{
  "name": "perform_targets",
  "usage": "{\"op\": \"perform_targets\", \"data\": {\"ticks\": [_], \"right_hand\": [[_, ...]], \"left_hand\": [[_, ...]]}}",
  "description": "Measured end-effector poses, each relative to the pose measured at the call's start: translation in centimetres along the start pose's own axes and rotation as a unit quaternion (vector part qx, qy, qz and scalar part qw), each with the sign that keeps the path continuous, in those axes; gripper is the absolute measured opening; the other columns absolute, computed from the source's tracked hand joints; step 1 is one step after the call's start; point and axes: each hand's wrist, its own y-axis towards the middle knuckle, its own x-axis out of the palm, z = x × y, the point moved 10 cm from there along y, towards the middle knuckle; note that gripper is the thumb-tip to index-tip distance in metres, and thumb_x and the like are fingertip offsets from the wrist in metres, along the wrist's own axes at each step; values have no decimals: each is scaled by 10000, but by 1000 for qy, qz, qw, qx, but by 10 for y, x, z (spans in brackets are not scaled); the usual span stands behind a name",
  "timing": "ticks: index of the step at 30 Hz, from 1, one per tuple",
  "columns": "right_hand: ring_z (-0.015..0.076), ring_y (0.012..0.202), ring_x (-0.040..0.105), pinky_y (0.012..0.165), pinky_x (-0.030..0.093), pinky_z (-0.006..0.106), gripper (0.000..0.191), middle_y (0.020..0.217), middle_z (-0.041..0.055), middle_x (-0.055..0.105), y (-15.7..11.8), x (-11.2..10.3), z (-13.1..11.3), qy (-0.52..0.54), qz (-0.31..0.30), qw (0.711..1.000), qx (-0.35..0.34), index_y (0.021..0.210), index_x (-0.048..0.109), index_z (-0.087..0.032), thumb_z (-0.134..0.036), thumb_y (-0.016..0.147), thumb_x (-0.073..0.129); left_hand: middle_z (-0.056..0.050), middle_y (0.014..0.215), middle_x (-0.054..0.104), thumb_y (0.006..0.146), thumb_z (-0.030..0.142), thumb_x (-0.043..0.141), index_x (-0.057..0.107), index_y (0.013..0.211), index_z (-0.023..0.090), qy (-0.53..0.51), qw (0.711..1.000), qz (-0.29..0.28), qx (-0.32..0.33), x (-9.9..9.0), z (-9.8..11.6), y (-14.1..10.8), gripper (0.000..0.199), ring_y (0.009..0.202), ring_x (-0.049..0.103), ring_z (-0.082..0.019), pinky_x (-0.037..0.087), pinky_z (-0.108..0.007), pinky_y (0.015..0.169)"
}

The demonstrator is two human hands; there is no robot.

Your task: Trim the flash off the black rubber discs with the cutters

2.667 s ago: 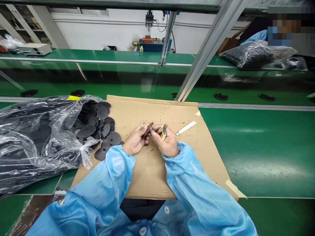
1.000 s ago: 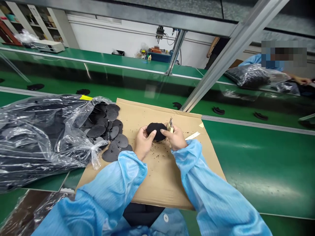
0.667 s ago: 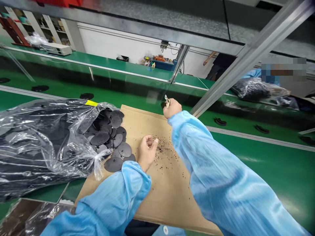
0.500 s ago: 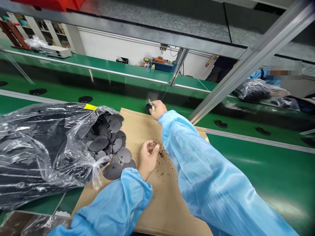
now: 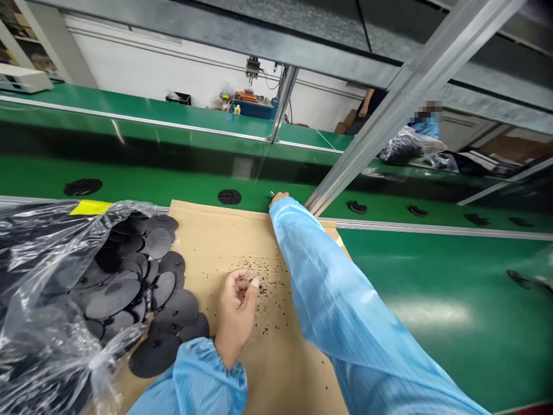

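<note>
My left hand [image 5: 237, 314] hovers over a brown cardboard sheet [image 5: 294, 369], its fingers loosely curled, the thumb apart from them, nothing seen between. Small black bits [image 5: 263, 286] are scattered beside its thumb. To the left, flat black oval discs [image 5: 162, 288] spill from a clear plastic bag [image 5: 52, 288]. My right hand [image 5: 279, 199] reaches past the cardboard's far edge to the green belt. A small metal tip [image 5: 272, 193] pokes out of it; most of its fingers are hidden. On the belt, left of that hand, lies a black disc [image 5: 228, 197].
Further black pieces lie along the belt, such as one at left [image 5: 83, 187] and one at right [image 5: 358, 207]. A slanted metal post [image 5: 389, 115] rises close to my right arm. Overhead runs a grey beam [image 5: 216, 40]. A co-worker's blue sleeve [image 5: 427, 127] shows far right.
My right hand has let go of a black disc, now on the belt, and moved right of it. The view has turned rightward. My left hand keeps much the same pose.
</note>
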Motion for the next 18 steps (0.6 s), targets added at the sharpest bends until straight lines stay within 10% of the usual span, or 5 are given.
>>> {"op": "perform_targets", "data": {"ticks": [8, 14, 18], "right_hand": [[307, 1022, 606, 877, 483, 395, 272, 1054, 181, 629, -4, -6, -3, 21, -21, 998, -49, 997, 675, -106, -150, 728, 689], [218, 1060, 566, 922, 443, 300, 335, 1154, 73, 608, -44, -58, -19, 89, 65, 985, -133, 1100, 607, -209, -108, 781, 584], [177, 918, 578, 866, 471, 300, 249, 978, 24, 653, -107, -83, -20, 355, 63, 914, -187, 1004, 609, -202, -129, 773, 547]], "left_hand": [[-41, 879, 642, 772, 484, 669, 538, 1073, 190, 0, 1000, -4, -8, -1, -1, -1, 441, 799, 619, -153, 502, -293, 770], [-38, 884, 634, 722, 476, 719, 562, 1030, 182, -17, 1000, 5, 14, -2, 4, 0, 453, 796, 624, -145, 518, -290, 767], [-15, 839, 614, 767, 492, 675, 543, 1026, 185, -41, 999, -8, 26, -1, 7, 1, 423, 714, 604, -114, 509, -256, 688]]}}
